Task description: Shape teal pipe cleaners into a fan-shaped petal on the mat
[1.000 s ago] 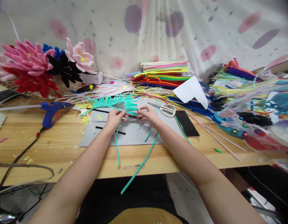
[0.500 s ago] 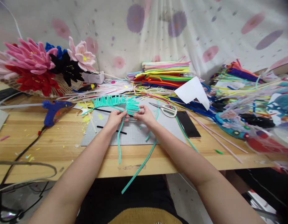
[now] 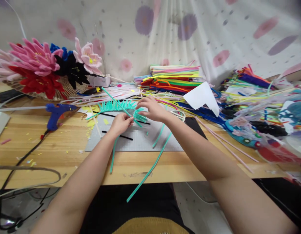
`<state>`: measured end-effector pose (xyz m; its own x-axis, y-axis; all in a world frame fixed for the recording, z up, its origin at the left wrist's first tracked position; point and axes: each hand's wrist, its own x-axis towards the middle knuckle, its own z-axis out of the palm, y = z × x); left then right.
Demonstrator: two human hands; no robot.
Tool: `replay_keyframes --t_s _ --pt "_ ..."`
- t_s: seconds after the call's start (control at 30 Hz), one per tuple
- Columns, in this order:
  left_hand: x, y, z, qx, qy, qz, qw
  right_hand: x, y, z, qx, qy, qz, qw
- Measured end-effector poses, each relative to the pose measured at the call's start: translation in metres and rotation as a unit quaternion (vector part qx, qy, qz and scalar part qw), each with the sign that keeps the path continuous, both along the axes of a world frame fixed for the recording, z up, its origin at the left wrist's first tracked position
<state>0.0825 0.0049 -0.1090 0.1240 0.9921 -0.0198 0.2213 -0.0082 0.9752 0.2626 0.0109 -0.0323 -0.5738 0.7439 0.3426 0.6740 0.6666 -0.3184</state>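
My left hand [image 3: 121, 125] pinches a turquoise pipe cleaner [image 3: 114, 99] that slants up to the left, at the end of a curved turquoise pipe-cleaner fringe [image 3: 116, 105]. The fringe bends round into a second short row of loops beside my fingertips. Above that row hovers my right hand [image 3: 152, 110], its fingers curved and apart; I see nothing held in it. Another turquoise strand [image 3: 113, 157] hangs below my left hand. A longer turquoise pipe cleaner [image 3: 150, 174] reaches over the table's front edge. Beneath both hands lies a grey cutting mat [image 3: 95, 144].
Scissors [image 3: 180, 114] and a dark phone [image 3: 198, 128] are partly hidden by my right arm. A blue glue gun [image 3: 54, 118] lies left, near fuzzy flowers [image 3: 40, 61]. Bundles of coloured pipe cleaners [image 3: 174, 76] and white paper [image 3: 201, 97] are behind. Black sticks [image 3: 126, 137] rest on the mat.
My right hand has lifted off the fringe and its fingers have spread. The strand in my left hand now slants up leftward across the fringe; the hanging strand has swung left.
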Motion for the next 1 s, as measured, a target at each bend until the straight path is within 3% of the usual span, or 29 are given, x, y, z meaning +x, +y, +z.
replay_keyframes --t_s 0.13,0.27,0.33,0.47,0.63,0.77,1.0 --pt "-0.009 0.000 0.012 -0.032 0.034 -0.015 0.999 -0.021 0.018 -0.004 -0.030 -0.108 0.078 0.991" --pt "-0.016 0.000 0.023 0.001 0.145 -0.023 0.989 -0.036 0.025 -0.011 -0.077 -0.126 0.076 0.986" --pt "-0.019 0.001 0.026 0.004 0.154 -0.024 0.988 -0.040 0.025 -0.011 -0.109 -0.121 0.059 0.985" --pt "-0.020 0.003 0.035 -0.036 0.096 -0.027 0.994 -0.043 0.024 -0.010 -0.136 -0.097 0.032 0.986" --pt "-0.021 0.000 0.054 -0.084 0.033 -0.026 0.996 -0.041 0.024 -0.009 -0.165 0.010 0.037 0.986" --pt "-0.024 0.001 0.064 -0.129 -0.006 -0.028 0.991 -0.042 0.025 -0.002 -0.138 0.029 0.027 0.990" --pt "-0.023 -0.005 0.074 -0.202 -0.065 0.039 0.976 -0.046 0.025 0.008 -0.099 0.005 0.013 0.995"
